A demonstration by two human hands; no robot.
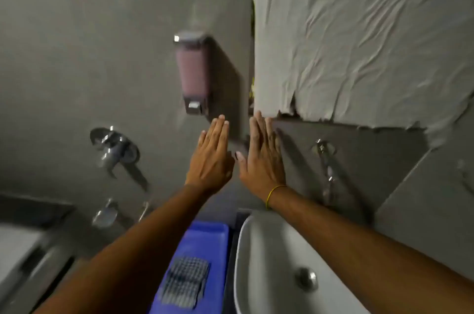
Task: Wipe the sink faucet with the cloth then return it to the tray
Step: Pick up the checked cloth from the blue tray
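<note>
a: where are my hands right now?

b: both are raised in front of the wall, backs toward me. my left hand (211,157) is flat with its fingers straight and close together, holding nothing. my right hand (261,157) is the same, flat and empty, its thumb reaching toward the left one. the two sit side by side, just apart, with a narrow gap between them.

a: and the cloth?

b: the cloth (184,281) lies folded, grey and checked, on the blue tray (214,234), well below my left hand and under my left forearm. neither hand touches it.

a: the faucet?

b: the faucet (325,170) comes out of the wall to the right of my right hand, near my wrist with the yellow band (273,194), angled down over the white sink (259,257). it is blurred, so i cannot make out its handle.

a: any edges to mind?

b: the sink rim runs just beside the tray's right edge, below my right forearm. a soap dispenser (193,72) is on the wall just above my left fingertips. my right fingertips reach the torn lower edge of a crumpled sheet (359,44) covering the upper wall. left of my left hand there is another chrome wall fitting (114,146), well apart. the open room is the bare wall between that fitting and my left hand.
</note>
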